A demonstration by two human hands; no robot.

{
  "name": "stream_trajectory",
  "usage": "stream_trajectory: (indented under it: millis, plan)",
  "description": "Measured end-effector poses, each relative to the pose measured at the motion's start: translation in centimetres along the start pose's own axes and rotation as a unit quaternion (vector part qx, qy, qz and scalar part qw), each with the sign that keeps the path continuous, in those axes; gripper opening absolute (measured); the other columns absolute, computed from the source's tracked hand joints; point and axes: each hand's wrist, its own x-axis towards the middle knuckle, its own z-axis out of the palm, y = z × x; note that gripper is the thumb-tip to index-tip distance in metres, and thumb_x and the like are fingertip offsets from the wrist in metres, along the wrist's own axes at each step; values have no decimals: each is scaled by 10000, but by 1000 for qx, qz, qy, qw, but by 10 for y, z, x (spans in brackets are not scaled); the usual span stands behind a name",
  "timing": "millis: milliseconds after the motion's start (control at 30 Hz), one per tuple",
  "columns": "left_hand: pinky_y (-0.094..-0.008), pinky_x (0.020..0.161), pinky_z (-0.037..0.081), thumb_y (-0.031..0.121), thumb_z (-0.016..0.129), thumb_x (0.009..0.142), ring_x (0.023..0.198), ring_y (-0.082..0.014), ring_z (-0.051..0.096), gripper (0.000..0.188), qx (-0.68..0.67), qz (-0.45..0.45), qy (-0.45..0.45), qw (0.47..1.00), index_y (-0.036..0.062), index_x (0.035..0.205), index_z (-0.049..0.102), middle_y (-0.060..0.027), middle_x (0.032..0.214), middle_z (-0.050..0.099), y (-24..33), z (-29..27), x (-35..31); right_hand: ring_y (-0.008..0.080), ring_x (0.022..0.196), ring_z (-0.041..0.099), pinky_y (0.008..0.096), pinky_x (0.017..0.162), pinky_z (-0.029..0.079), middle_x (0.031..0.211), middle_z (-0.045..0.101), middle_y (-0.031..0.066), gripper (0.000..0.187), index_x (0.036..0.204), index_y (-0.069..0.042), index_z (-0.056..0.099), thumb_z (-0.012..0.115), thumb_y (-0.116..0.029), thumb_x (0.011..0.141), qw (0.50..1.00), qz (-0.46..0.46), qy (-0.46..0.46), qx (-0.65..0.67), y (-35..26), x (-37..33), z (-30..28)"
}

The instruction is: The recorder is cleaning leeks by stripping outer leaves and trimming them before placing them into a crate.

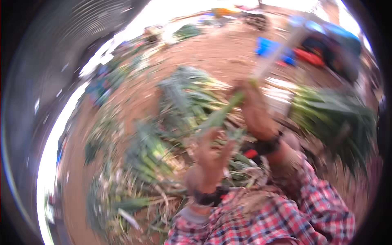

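A long leek (223, 115) is gripped in my right hand (255, 112), whose fingers wrap round its middle. Its pale stem reaches up and to the right, blurred by motion, while its green leaves slant down to the left. Below the leaf ends is my left hand (208, 161), raised, with fingers apart and nothing plainly held. Whether its fingertips touch the leaves is unclear in the blur. Both wrists wear dark bands. Just beyond my hands lies a heap of leeks (183, 92), and another leek bunch (149, 153) lies left of my left hand.
A large bunch of leeks (330, 110) lies at the right. Loose leaves and trimmings (122, 200) litter the brown ground (228, 49) at the lower left. Farther off are a blue item (269, 49) and a red one (308, 57). A ridged grey surface (77, 36) curves along the upper left.
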Motion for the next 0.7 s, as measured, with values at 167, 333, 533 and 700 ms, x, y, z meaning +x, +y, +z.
stream_trajectory:
  millis: [167, 333, 533, 700]
  plan:
    - [-422, 1069, 323, 277, 745, 797, 1249, -342, 447, 726, 166, 225, 32, 959, -24, 1370, 419, -199, 1346, 468, -21, -4, 32, 77, 692, 547, 239, 598, 509, 816, 518, -25, 141, 1025, -51, 503, 525, -186, 991, 918, 92, 7, 385, -56, 50, 33]
    - [-409, 893, 462, 184, 653, 856, 1021, -328, 602, 563, 187, 125, 0, 974, -37, 1328, 440, -192, 1161, 589, -25, 2, 66, 87, 739, 507, 238, 635, 470, 818, 477, 2, 242, 1097, -49, 464, 580, -209, 959, 925, -25, 41, 376, -59, 63, 5]
    - [-413, 894, 477, 196, 678, 850, 1054, -365, 574, 591, 220, 198, 105, 949, -25, 1333, 420, -226, 1191, 551, 0, 43, 109, 148, 712, 450, 299, 611, 408, 815, 455, 53, 330, 1168, -24, 428, 587, -73, 882, 979, -66, 156, 115, -49, 54, 2]
    - [-465, 1036, 370, 266, 716, 833, 1220, -382, 464, 723, 188, 347, -11, 919, 8, 1412, 368, -188, 1349, 470, 38, 95, 128, 415, 964, 601, 482, 776, 476, 997, 581, 311, 245, 1026, -10, 433, 579, -93, 848, 948, -189, 137, -218, -92, 162, -123]
